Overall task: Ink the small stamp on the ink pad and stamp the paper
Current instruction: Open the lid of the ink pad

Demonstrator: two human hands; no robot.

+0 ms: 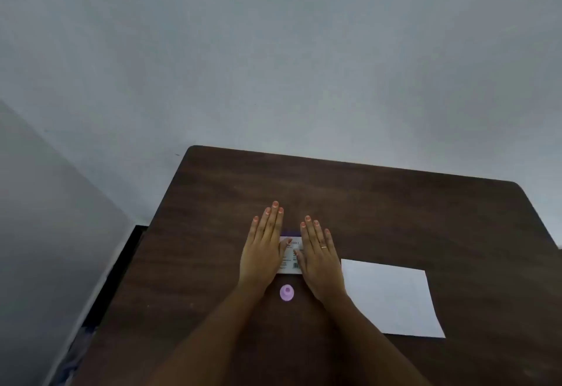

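Note:
A small pink round stamp stands on the dark wooden table, near me between my wrists. Just beyond it lies the ink pad, a flat white-labelled box with a purple edge and a barcode. My left hand lies flat with fingers extended along the pad's left side, its thumb on the lid. My right hand lies flat the same way on the pad's right side and wears a ring. A blank white sheet of paper rests on the table to the right of my right hand.
The table's far edge runs close to a plain grey wall. Its left edge drops to a dark gap beside a grey surface. Bare tabletop stretches beyond the hands and to the left.

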